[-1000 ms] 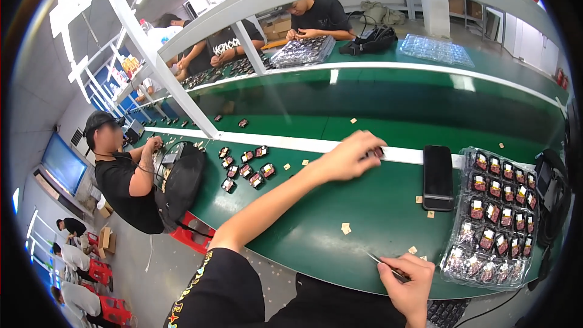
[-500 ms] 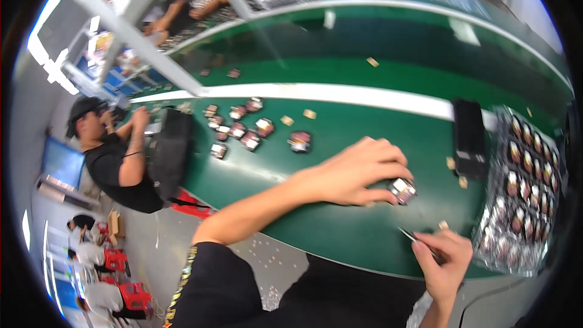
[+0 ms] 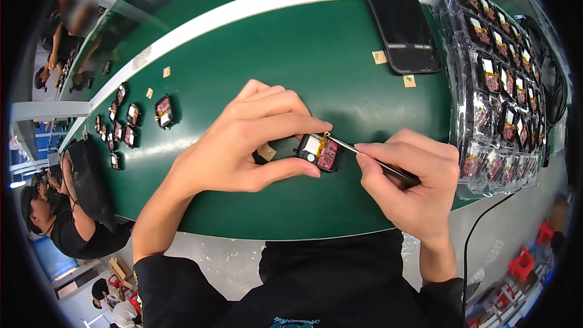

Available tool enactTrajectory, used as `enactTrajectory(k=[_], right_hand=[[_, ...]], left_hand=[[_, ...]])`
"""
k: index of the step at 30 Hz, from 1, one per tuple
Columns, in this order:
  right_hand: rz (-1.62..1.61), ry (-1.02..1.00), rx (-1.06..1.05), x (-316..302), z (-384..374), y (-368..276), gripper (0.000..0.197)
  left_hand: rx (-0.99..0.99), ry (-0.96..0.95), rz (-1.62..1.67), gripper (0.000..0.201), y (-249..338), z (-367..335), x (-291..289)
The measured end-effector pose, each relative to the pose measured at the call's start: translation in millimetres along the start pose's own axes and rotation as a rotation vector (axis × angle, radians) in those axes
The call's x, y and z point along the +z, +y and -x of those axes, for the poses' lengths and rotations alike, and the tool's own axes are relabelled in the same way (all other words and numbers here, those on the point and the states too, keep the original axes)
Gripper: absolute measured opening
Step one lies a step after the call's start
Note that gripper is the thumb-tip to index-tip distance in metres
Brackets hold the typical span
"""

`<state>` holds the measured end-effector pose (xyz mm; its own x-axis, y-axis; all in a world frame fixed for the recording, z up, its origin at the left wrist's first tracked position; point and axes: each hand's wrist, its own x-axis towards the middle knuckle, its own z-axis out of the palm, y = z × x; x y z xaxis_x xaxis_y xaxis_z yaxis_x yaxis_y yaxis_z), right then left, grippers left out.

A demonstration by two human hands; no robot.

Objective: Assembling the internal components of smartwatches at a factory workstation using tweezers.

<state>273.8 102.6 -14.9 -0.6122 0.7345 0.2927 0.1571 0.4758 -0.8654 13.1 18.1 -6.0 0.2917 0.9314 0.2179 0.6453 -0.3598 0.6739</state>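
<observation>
My left hand (image 3: 252,136) grips a small black-cased electronic module (image 3: 328,155) between thumb and index finger, resting on the green table (image 3: 255,218). The module's open side faces up, showing a reddish circuit board, a white part and a bit of yellow tape. In my right hand (image 3: 413,179) is a pair of tweezers (image 3: 393,173) with a dark body and a bright metal tip. That tip touches the module's upper edge, close to my left index fingertip. Under my left hand lies a small tan paper piece (image 3: 266,152), partly hidden.
On the right stands a stack of clear plastic trays (image 3: 464,164) filled with similar modules. A black smartphone (image 3: 401,24) lies beside it. More modules (image 3: 130,136) are scattered at the left, one module (image 3: 164,112) apart. A co-worker (image 3: 73,225) sits at far left.
My view has swung toward the right side of the table. My right hand has brought the tweezers up to the module, which my left hand still holds.
</observation>
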Motion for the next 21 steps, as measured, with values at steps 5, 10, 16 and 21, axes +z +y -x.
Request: enactTrajectory(k=[5, 10, 16, 21], right_hand=[[0.051, -0.021, -0.034, 0.2, 0.1, -0.6, 0.017], [0.055, -0.039, -0.025, -0.5, 0.2, 0.4, 0.018], [0.067, -0.046, -0.017, 0.3, -0.3, -0.3, 0.021], [0.131, -0.02, -0.104, -3.4, 1.5, 1.1, 0.025]], left_hand=[[-0.03, -0.02, -0.02, 0.059, 1.5, -1.4, -1.2], [-0.03, -0.026, -0.035, 0.061, -1.0, -0.9, -2.6], [-0.029, -0.025, -0.057, 0.064, -1.7, -2.9, -3.5], [-0.083, 0.007, -0.028, 0.065, 3.8, -6.3, -2.4]])
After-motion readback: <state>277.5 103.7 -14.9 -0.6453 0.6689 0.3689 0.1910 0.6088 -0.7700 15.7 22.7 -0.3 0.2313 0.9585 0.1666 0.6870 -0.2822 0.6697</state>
